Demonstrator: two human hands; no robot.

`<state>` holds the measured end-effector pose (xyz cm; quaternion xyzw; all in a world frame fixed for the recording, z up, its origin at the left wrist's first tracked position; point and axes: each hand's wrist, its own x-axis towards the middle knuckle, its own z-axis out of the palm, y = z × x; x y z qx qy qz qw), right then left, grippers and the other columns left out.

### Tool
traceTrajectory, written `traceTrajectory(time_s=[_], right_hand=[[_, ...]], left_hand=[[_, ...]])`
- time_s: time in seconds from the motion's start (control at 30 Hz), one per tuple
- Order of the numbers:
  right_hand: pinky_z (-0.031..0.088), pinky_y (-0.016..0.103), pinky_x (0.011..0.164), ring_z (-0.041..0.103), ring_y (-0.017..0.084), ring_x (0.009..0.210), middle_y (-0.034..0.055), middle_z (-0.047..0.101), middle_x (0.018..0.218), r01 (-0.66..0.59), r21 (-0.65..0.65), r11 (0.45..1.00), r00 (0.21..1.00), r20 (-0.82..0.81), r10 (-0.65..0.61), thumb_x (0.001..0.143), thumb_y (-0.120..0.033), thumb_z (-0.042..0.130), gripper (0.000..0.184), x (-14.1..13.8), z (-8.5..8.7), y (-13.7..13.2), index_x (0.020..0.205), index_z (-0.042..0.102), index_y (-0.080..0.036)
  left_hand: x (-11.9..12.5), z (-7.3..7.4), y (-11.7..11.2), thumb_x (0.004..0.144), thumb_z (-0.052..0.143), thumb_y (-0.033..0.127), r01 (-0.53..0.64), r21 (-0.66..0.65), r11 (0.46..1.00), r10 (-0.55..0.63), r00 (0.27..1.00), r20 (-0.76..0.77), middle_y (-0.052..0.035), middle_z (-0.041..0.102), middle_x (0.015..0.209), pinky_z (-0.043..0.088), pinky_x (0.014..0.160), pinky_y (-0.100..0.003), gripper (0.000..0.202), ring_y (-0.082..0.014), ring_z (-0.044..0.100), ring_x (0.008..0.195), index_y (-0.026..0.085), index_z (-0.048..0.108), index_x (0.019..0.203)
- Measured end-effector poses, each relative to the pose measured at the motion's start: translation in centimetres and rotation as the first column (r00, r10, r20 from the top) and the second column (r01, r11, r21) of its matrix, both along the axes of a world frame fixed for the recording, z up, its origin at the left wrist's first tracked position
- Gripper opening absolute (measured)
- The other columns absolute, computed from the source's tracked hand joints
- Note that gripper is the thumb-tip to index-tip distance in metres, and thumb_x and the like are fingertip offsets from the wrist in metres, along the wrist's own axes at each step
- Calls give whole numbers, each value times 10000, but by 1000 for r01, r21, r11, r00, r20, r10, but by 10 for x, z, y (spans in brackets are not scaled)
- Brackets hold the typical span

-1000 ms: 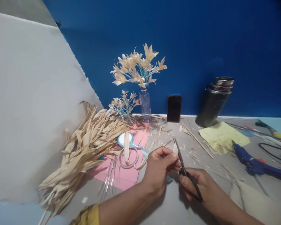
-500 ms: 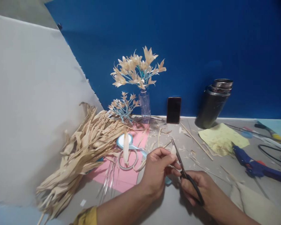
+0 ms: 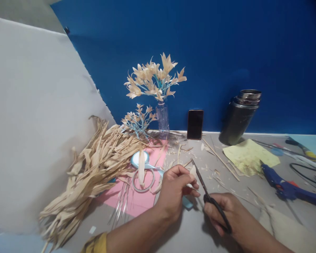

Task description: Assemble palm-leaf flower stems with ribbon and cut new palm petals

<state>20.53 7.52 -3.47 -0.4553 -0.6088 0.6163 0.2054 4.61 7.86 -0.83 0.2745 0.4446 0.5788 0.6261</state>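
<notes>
My left hand (image 3: 177, 189) pinches a small pale piece of dried husk (image 3: 192, 171) between thumb and forefinger. Close to its right, my right hand (image 3: 222, 212) is closed round the black handles of a pair of scissors (image 3: 205, 193). The scissor blades point up and to the left, alongside the husk piece, and look nearly closed. Whether they touch the husk I cannot tell. Below my left fingers lies a small blue-grey block (image 3: 187, 203). Husk scraps (image 3: 200, 163) are scattered over the table beyond both hands.
Left lies a heap of dried husks (image 3: 94, 168), beside pink paper (image 3: 147, 200), tape rolls (image 3: 140, 160) and thin wires (image 3: 121, 203). Husk flowers stand in a clear bottle (image 3: 162, 121) near a phone (image 3: 195, 124). Rightward are a dark flask (image 3: 239, 119), yellow paper (image 3: 251, 154) and a blue glue gun (image 3: 287, 188).
The scissors and my right hand have moved slightly away from my left fingers, widening the gap between the hands. My left hand has shifted a little left, still holding the husk piece.
</notes>
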Motion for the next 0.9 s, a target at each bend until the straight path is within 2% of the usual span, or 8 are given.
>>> traceTrajectory(time_s=[0.17,0.3,0.43,0.63,0.9], right_hand=[[293,230,488,360,95,453,-47,446,430,8,-8,1000,1000,-3,-8,815,-591,605,496,2,-3,0,531,460,-210],[300,224,469,385,98,459,-29,488,477,-2,12,1000,1000,17,2,830,-622,567,511,1,-1,1,550,498,-200],[299,221,452,409,102,457,-27,507,503,-45,-22,999,999,-13,45,806,-633,591,499,0,1,0,571,499,-203],[302,228,482,394,101,479,-23,495,504,-44,16,999,999,-29,45,829,-644,554,525,1,0,0,560,496,-198],[319,225,493,409,104,490,-33,500,500,2,-35,999,999,-40,-4,824,-554,613,451,-1,-1,-1,573,481,-204]], left_hand=[[-1,0,1,658,725,211,-16,9,1000,16,1000,-10,4,592,598,485,586,-246,187,-119,572,572,173,542,668],[0,-1,1,655,742,208,-33,7,999,33,999,8,10,587,598,470,586,-239,191,-119,574,582,170,557,680],[2,-2,0,658,737,198,-4,4,1000,4,999,49,-15,636,639,494,610,-271,189,-146,614,605,169,552,682],[4,-1,-1,658,737,194,4,-6,1000,-4,999,51,-41,673,662,506,633,-284,185,-147,630,593,158,555,657],[4,-2,-1,648,744,202,12,-6,1000,-12,999,38,-37,664,632,504,628,-279,191,-142,623,579,161,558,651]])
